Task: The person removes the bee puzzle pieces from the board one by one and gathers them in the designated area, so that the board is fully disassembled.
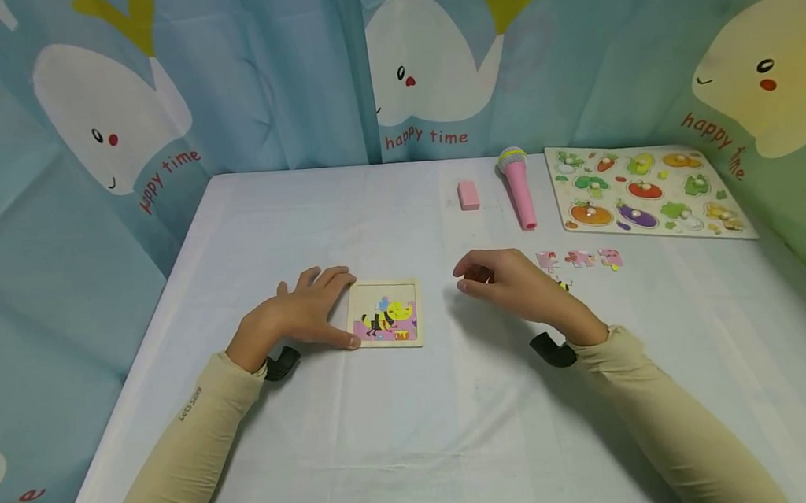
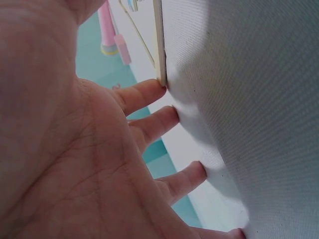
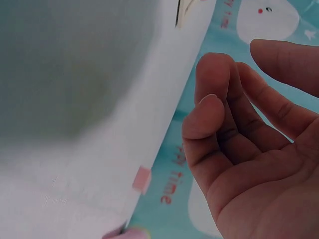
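A small square wooden puzzle board (image 1: 419, 313) lies flat on the table, with a yellow-and-black bee picture (image 1: 380, 322) in its lower part; its upper part shows bare wood. My left hand (image 1: 304, 314) is spread at the board's left side, thumb and a fingertip touching the edge. In the left wrist view, the fingers of that hand (image 2: 89, 149) are apart and a fingertip meets the board's edge (image 2: 159, 50). My right hand (image 1: 519, 286) hovers right of the board, fingers loosely curled; the right wrist view shows this hand (image 3: 259, 159) holding nothing.
Loose puzzle pieces (image 1: 580, 258) lie beyond my right hand, one partly hidden by it. Farther back are a pink block (image 1: 468, 196), a pink toy microphone (image 1: 522, 195) and a vegetable puzzle board (image 1: 558, 192). A whale-print curtain (image 1: 317, 69) hangs behind the table.
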Tool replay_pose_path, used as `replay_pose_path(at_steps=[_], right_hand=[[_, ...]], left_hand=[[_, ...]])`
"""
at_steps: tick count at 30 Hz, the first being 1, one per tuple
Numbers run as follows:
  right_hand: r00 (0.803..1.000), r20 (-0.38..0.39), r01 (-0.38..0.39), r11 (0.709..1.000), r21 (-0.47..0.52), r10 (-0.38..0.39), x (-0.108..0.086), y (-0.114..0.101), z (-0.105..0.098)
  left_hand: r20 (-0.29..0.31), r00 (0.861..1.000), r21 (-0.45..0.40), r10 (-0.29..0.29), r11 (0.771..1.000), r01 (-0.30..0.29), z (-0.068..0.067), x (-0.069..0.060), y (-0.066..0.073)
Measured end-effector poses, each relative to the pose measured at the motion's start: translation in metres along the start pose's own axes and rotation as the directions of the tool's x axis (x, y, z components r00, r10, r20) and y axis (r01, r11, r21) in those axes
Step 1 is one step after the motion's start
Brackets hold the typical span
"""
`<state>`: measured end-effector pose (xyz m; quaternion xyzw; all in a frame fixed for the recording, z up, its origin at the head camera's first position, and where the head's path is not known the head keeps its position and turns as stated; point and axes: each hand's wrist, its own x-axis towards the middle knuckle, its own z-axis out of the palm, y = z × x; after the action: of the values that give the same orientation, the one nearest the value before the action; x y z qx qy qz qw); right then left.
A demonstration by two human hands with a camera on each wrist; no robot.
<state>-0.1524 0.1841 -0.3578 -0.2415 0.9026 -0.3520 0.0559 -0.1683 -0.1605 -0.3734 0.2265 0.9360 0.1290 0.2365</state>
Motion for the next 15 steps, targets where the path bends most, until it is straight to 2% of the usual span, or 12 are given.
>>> replay_pose_path(at_steps=[8, 15], right_hand=[[0.996, 0.041, 0.081, 0.996, 0.029, -0.083, 0.015, -0.012, 0.018], [0.991, 0.067, 0.116, 0.993, 0.027, -0.117, 0.024, -0.021, 0.03]], left_hand=[[-0.005, 1.0, -0.002, 0.002, 1.0, -0.002, 0.001, 0.0, -0.002], [-0.003, 1.0, -0.004, 0.006, 1.0, -0.006, -0.001, -0.001, 0.0]])
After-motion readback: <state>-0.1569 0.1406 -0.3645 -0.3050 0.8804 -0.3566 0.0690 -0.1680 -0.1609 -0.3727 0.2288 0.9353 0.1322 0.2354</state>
